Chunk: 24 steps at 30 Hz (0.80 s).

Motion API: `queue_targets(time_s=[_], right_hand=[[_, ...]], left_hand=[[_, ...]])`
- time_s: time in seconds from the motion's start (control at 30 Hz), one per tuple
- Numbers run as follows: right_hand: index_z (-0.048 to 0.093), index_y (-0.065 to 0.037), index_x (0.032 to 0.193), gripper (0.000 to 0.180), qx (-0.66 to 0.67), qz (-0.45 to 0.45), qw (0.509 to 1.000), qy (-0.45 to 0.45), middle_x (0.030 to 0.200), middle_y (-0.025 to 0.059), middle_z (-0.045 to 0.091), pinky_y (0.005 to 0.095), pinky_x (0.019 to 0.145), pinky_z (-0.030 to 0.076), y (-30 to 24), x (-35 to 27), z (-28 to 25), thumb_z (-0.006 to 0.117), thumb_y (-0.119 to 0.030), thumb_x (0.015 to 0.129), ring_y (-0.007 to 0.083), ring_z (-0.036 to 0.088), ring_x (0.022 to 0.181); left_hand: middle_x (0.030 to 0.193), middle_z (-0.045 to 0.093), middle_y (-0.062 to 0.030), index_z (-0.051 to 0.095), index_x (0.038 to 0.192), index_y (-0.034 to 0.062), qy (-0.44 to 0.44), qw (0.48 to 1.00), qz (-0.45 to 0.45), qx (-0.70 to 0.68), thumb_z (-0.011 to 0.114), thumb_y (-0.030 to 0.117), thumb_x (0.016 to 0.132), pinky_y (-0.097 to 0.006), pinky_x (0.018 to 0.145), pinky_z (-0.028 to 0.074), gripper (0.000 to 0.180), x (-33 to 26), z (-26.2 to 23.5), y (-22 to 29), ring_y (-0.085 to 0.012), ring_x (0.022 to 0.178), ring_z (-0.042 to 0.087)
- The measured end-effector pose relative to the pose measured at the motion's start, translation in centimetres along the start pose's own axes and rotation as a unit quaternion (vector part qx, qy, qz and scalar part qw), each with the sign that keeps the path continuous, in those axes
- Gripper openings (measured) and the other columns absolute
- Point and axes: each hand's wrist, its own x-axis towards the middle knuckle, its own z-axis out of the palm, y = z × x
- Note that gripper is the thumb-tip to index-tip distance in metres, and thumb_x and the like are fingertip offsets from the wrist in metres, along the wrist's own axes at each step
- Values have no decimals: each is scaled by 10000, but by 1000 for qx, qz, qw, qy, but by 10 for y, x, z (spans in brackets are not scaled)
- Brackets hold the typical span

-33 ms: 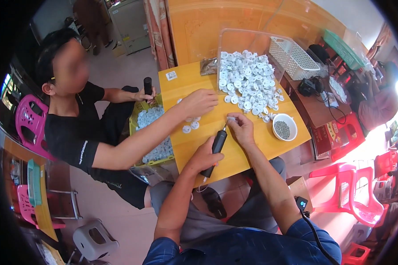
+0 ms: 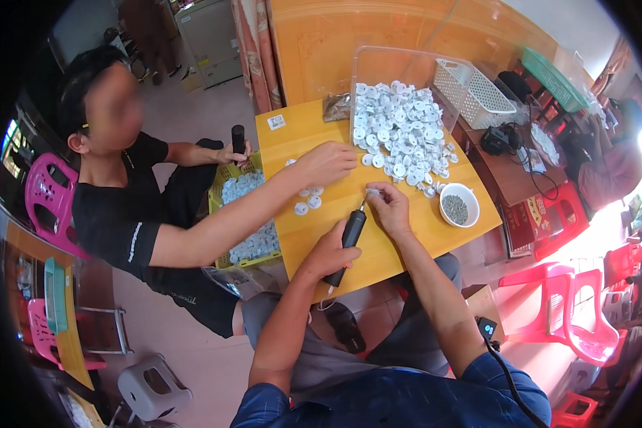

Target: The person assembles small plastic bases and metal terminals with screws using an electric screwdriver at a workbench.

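Observation:
My left hand [image 2: 326, 255] is wrapped round a black electric screwdriver [image 2: 352, 232], its bit slanting up and away from me. At the bit's tip my right hand [image 2: 392, 212] pinches a small white plastic part [image 2: 372, 191], mostly hidden by the fingers. Just to the right stands a white bowl [image 2: 472, 211] of small metal screws [image 2: 455, 209]. Beyond my hands, a heap of white round plastic parts [image 2: 399, 128] spills from a clear bin [image 2: 354, 60] onto the yellow table [image 2: 414, 242]. Several more white discs [image 2: 302, 208] lie left of the screwdriver.
At the left, a co-worker's hand [image 2: 328, 165] reaches across the table; the other holds a black screwdriver [image 2: 238, 138]. A yellow crate [image 2: 248, 258] of white parts stands beside the table. A white basket [image 2: 478, 100] lies at the far right, pink chairs [image 2: 563, 314] nearer.
The co-worker's reaching hand has shifted slightly right, toward the heap. My own hands, the screwdriver and the white part show no visible movement.

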Motion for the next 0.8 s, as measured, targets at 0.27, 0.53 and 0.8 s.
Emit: queue_targets(time_s=[0.27,0.53,0.8], right_hand=[[713,-16,1060,159,-28,-6,999,-19,880,-39,670,195,691,489,-4,-1,-2,696,3,903,31,575,759],[733,-27,1025,154,-17,12,1000,-13,842,-40,672,200,668,489,-4,0,-2,723,-1,874,32,566,724],[727,-25,1040,164,-27,-4,999,-20,856,-34,682,198,684,502,-2,0,-2,716,-8,878,28,585,737]], left_hand=[[784,528,-34,367,1467,34,-8,999,12,-40,651,76,804,-278,510,469,723,-3,2,2,-121,556,551],[900,527,-70,340,1476,-5,-26,999,-4,-26,661,111,784,-296,536,510,772,-2,-1,5,-138,578,556],[842,534,-58,375,1435,-22,-25,999,-12,-35,662,118,793,-292,527,508,717,0,-1,8,-136,561,572]])
